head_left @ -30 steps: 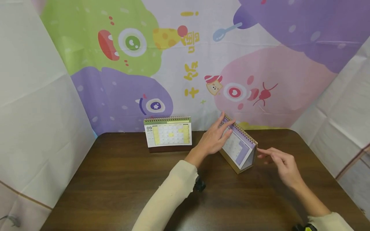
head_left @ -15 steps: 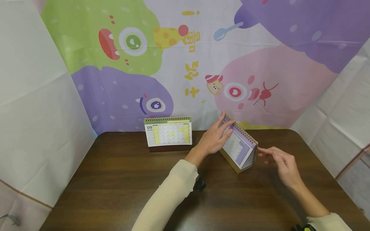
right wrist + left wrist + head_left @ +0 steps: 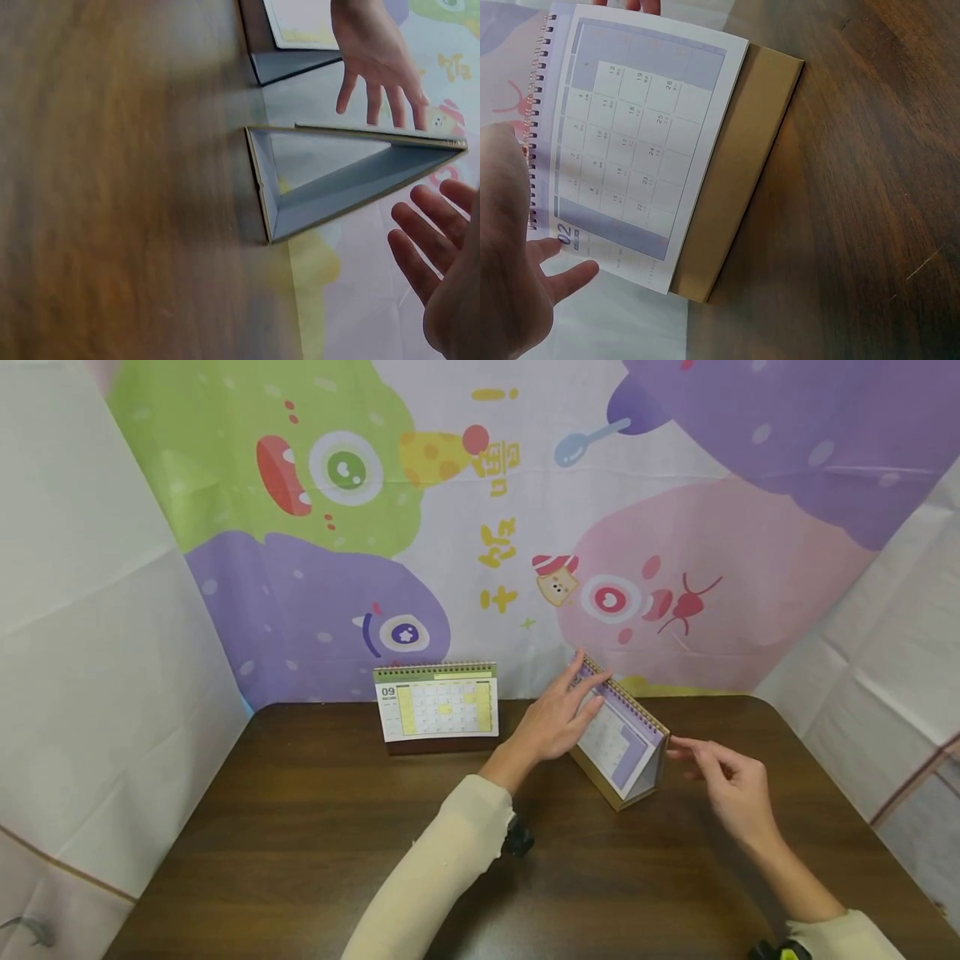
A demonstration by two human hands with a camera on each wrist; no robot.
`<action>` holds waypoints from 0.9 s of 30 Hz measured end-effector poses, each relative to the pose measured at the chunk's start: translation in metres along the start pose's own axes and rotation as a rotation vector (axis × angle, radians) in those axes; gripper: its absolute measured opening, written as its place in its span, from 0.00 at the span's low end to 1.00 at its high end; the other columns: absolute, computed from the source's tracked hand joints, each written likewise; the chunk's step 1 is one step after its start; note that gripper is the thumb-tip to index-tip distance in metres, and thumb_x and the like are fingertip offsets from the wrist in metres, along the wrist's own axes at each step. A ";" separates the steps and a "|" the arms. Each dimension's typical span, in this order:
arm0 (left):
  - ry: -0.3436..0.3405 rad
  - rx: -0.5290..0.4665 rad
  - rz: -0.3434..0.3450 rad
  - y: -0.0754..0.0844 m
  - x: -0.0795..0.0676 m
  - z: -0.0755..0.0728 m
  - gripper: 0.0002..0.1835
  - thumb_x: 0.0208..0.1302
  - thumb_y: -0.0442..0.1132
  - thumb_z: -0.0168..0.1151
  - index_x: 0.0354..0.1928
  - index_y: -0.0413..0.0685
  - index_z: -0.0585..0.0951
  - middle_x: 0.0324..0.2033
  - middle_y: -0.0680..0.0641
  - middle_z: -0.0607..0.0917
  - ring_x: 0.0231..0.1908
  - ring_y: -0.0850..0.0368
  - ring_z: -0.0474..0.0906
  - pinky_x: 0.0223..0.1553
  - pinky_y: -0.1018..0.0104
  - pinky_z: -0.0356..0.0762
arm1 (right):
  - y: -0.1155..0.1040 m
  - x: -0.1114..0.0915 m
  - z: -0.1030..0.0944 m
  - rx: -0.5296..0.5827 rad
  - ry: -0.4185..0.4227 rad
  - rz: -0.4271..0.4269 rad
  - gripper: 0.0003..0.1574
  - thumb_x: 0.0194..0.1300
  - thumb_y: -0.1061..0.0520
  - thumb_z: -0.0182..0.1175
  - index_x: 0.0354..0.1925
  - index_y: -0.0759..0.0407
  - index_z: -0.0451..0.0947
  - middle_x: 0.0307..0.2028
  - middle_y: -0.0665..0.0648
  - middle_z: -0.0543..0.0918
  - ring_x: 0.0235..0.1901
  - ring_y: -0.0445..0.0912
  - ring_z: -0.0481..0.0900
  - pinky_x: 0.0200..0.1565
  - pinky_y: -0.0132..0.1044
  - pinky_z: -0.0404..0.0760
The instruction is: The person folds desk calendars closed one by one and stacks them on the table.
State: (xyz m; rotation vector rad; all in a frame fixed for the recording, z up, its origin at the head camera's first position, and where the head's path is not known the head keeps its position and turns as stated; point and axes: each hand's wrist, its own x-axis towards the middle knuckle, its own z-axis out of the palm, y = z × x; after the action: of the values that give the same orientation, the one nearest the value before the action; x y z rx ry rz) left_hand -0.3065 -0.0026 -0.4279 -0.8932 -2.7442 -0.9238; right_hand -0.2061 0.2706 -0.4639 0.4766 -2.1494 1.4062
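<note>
A purple desk calendar (image 3: 611,727) on a tan folded stand sits at an angle on the table, its page marked 02 in the left wrist view. My left hand (image 3: 553,722) lies across its upper left end with fingers extended, some touching the spiral-bound edge. At the opposite end my right hand (image 3: 738,789) reaches in with the index finger against the upper corner. In the right wrist view the other fingers (image 3: 427,232) of that hand are loosely extended behind the stand, whose triangular side shows. Whether a page lies under the index fingertip cannot be seen.
A green and yellow desk calendar (image 3: 442,706) marked 09 stands to the left near the back of the dark wooden table (image 3: 315,827). A cartoon-printed cloth (image 3: 465,543) hangs directly behind the table, and pale cloth walls (image 3: 97,610) flank both sides.
My right hand has shifted slightly, its index finger and thumb drawing closer at the purple calendar's corner. The left hand and both calendars look the same as before.
</note>
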 end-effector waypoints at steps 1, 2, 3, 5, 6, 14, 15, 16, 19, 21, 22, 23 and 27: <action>-0.001 -0.001 0.000 0.000 0.000 0.000 0.30 0.92 0.58 0.39 0.89 0.69 0.64 0.94 0.44 0.44 0.92 0.42 0.51 0.84 0.32 0.69 | 0.001 0.001 0.000 -0.016 0.010 0.011 0.16 0.85 0.69 0.56 0.53 0.74 0.91 0.41 0.28 0.93 0.42 0.25 0.92 0.42 0.19 0.87; -0.001 -0.002 -0.001 0.000 0.000 -0.001 0.30 0.92 0.58 0.39 0.89 0.69 0.64 0.94 0.44 0.44 0.92 0.42 0.51 0.84 0.32 0.69 | 0.003 0.002 0.000 -0.038 0.013 0.021 0.13 0.82 0.70 0.61 0.53 0.71 0.92 0.41 0.26 0.92 0.42 0.24 0.91 0.42 0.17 0.86; -0.001 -0.001 0.001 0.000 -0.001 -0.001 0.30 0.92 0.58 0.39 0.89 0.68 0.64 0.94 0.44 0.44 0.92 0.41 0.51 0.84 0.31 0.69 | 0.004 0.003 0.000 -0.053 0.012 0.017 0.12 0.79 0.71 0.64 0.53 0.70 0.92 0.41 0.27 0.92 0.42 0.23 0.90 0.43 0.16 0.85; -0.001 0.001 0.002 0.001 -0.001 -0.001 0.30 0.92 0.58 0.40 0.89 0.68 0.64 0.94 0.44 0.44 0.92 0.41 0.50 0.84 0.31 0.69 | 0.007 0.005 0.000 -0.071 0.004 -0.005 0.13 0.74 0.73 0.68 0.53 0.68 0.93 0.42 0.27 0.92 0.43 0.22 0.90 0.43 0.15 0.84; -0.001 0.001 0.002 0.000 -0.001 -0.001 0.30 0.92 0.58 0.40 0.89 0.68 0.64 0.94 0.44 0.44 0.92 0.41 0.50 0.84 0.31 0.69 | 0.008 0.006 0.000 -0.079 -0.003 -0.015 0.14 0.73 0.74 0.69 0.53 0.67 0.93 0.43 0.27 0.92 0.43 0.22 0.90 0.43 0.15 0.84; 0.005 0.000 0.004 0.000 -0.001 0.000 0.30 0.92 0.59 0.40 0.89 0.69 0.64 0.94 0.44 0.45 0.92 0.42 0.51 0.84 0.32 0.68 | 0.011 0.009 0.003 -0.141 0.004 -0.090 0.17 0.64 0.78 0.73 0.49 0.67 0.94 0.43 0.24 0.88 0.37 0.18 0.86 0.39 0.14 0.82; 0.005 0.000 0.003 0.000 -0.001 0.000 0.30 0.92 0.59 0.40 0.89 0.69 0.64 0.94 0.44 0.45 0.92 0.42 0.51 0.84 0.32 0.68 | 0.011 0.009 0.004 -0.143 0.009 -0.099 0.17 0.63 0.78 0.73 0.48 0.67 0.94 0.42 0.24 0.88 0.36 0.17 0.85 0.38 0.14 0.82; 0.003 -0.001 0.002 0.000 -0.001 0.000 0.30 0.92 0.59 0.39 0.89 0.69 0.64 0.94 0.44 0.45 0.92 0.42 0.51 0.84 0.32 0.68 | 0.012 0.010 0.005 -0.144 0.014 -0.108 0.17 0.62 0.79 0.74 0.47 0.68 0.94 0.42 0.24 0.88 0.35 0.17 0.84 0.38 0.13 0.82; 0.001 -0.002 -0.002 0.000 -0.001 -0.001 0.30 0.92 0.59 0.39 0.89 0.70 0.64 0.94 0.45 0.45 0.92 0.43 0.51 0.84 0.32 0.69 | 0.015 0.010 0.006 -0.143 0.021 -0.128 0.18 0.59 0.80 0.74 0.46 0.69 0.94 0.42 0.24 0.87 0.35 0.15 0.83 0.37 0.13 0.81; 0.001 -0.002 -0.003 0.001 -0.002 -0.001 0.30 0.92 0.59 0.39 0.89 0.70 0.64 0.94 0.45 0.45 0.93 0.43 0.51 0.84 0.32 0.69 | 0.016 0.010 0.007 -0.141 0.022 -0.140 0.18 0.57 0.81 0.74 0.45 0.70 0.93 0.42 0.25 0.88 0.36 0.15 0.83 0.37 0.12 0.81; 0.001 -0.001 -0.002 0.001 -0.002 -0.001 0.30 0.92 0.59 0.39 0.89 0.70 0.64 0.94 0.45 0.45 0.93 0.43 0.51 0.84 0.33 0.69 | 0.016 0.011 0.007 -0.142 0.023 -0.146 0.18 0.57 0.81 0.74 0.45 0.70 0.94 0.41 0.26 0.88 0.36 0.15 0.83 0.38 0.12 0.81; 0.001 -0.001 -0.003 0.001 -0.001 -0.001 0.30 0.92 0.59 0.39 0.89 0.70 0.64 0.94 0.45 0.45 0.93 0.43 0.51 0.84 0.33 0.69 | 0.016 0.011 0.008 -0.143 0.024 -0.150 0.18 0.57 0.81 0.74 0.45 0.70 0.94 0.41 0.27 0.88 0.36 0.15 0.83 0.38 0.12 0.81; -0.002 -0.001 -0.004 0.001 -0.001 -0.001 0.31 0.92 0.59 0.39 0.89 0.70 0.63 0.94 0.45 0.44 0.93 0.43 0.50 0.85 0.33 0.68 | 0.014 0.012 0.008 -0.143 0.024 -0.166 0.18 0.57 0.82 0.74 0.44 0.69 0.94 0.41 0.30 0.89 0.37 0.15 0.83 0.38 0.12 0.81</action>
State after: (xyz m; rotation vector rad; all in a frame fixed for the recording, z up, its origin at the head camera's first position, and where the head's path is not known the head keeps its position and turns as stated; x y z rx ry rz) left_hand -0.3051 -0.0035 -0.4269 -0.8889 -2.7488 -0.9250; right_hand -0.2248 0.2687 -0.4695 0.5659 -2.1205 1.1544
